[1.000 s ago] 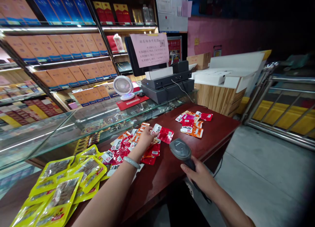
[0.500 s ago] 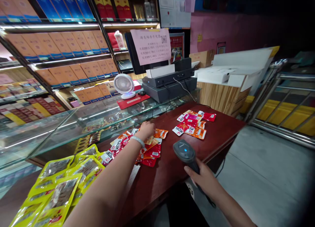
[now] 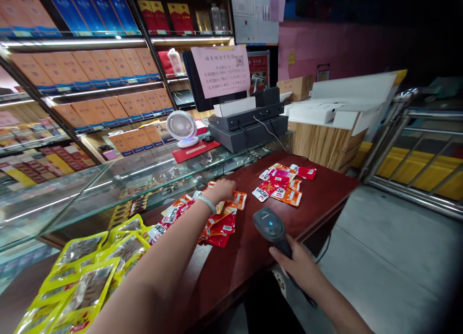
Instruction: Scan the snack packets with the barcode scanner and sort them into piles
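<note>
My left hand [image 3: 223,189] reaches across the dark red counter [image 3: 253,257] onto a loose pile of red and orange snack packets [image 3: 217,223]. Its fingers are curled over the edge of an orange packet [image 3: 240,199] at the pile's far end. My right hand [image 3: 297,265] grips the handle of a grey barcode scanner [image 3: 268,223], whose head is held just above the counter's front edge, right of the pile. A second, smaller heap of red and orange packets [image 3: 284,182] lies further right on the counter.
Yellow snack packets [image 3: 83,281] cover the counter's near left end. A glass display case [image 3: 108,179] runs along the back, carrying a small white fan [image 3: 182,127] and a black till [image 3: 249,124] with a pink notice. Stocked shelves stand behind; a metal railing [image 3: 415,131] stands right.
The red packet my left hand held a second ago now lies with the right-hand heap. The hand has come back to the near pile and settled on an orange packet. The scanner barely moved.
</note>
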`<state>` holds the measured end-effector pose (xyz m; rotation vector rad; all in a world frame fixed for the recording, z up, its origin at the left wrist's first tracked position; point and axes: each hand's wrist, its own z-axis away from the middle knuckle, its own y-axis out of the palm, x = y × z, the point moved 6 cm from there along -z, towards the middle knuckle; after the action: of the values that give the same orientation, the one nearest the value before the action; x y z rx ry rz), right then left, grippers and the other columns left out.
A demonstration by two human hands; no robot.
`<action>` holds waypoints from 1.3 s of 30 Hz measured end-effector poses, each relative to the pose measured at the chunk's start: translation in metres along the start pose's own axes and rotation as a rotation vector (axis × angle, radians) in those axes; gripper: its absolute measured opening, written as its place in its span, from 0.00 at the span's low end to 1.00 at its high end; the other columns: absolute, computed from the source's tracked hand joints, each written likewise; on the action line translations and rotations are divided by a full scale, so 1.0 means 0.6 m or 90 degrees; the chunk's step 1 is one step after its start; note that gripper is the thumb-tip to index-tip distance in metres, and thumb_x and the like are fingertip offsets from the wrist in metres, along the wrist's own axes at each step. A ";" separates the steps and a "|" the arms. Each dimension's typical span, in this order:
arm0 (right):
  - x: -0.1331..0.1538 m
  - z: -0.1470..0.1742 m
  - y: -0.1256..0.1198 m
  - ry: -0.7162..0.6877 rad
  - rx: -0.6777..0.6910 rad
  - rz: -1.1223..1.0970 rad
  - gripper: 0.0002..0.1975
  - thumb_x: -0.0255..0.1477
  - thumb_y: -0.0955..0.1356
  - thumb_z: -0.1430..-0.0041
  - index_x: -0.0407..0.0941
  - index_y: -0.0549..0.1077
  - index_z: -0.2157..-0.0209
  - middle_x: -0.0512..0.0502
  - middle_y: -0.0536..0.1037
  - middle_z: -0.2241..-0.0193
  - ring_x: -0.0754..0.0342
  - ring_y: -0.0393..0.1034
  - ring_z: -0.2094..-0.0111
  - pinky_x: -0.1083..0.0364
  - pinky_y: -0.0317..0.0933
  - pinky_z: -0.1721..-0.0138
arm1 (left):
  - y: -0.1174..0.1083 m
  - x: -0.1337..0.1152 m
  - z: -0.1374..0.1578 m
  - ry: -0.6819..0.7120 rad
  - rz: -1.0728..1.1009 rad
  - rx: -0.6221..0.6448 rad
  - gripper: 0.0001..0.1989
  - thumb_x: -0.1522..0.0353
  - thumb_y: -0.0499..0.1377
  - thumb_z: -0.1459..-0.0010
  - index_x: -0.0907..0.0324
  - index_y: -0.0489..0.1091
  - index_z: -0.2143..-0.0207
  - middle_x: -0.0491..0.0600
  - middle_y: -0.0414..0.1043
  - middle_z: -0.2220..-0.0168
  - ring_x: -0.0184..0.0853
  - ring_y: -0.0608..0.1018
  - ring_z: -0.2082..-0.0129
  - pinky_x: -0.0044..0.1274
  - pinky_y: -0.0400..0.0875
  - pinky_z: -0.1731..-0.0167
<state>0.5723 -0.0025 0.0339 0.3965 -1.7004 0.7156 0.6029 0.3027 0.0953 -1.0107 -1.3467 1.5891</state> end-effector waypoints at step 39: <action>-0.003 -0.002 0.020 0.019 0.070 0.004 0.25 0.42 0.70 0.44 0.42 0.75 0.49 0.37 0.83 0.52 0.38 0.77 0.50 0.43 0.68 0.47 | 0.000 0.113 0.162 -0.143 -0.178 -0.022 0.33 0.48 0.61 0.45 0.62 0.72 0.45 0.65 0.75 0.48 0.53 0.75 0.45 0.35 0.69 0.47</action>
<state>0.5664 0.0070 0.0292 0.4551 -1.6385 0.8177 0.4885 0.3319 0.1014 -0.6435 -1.5957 1.5018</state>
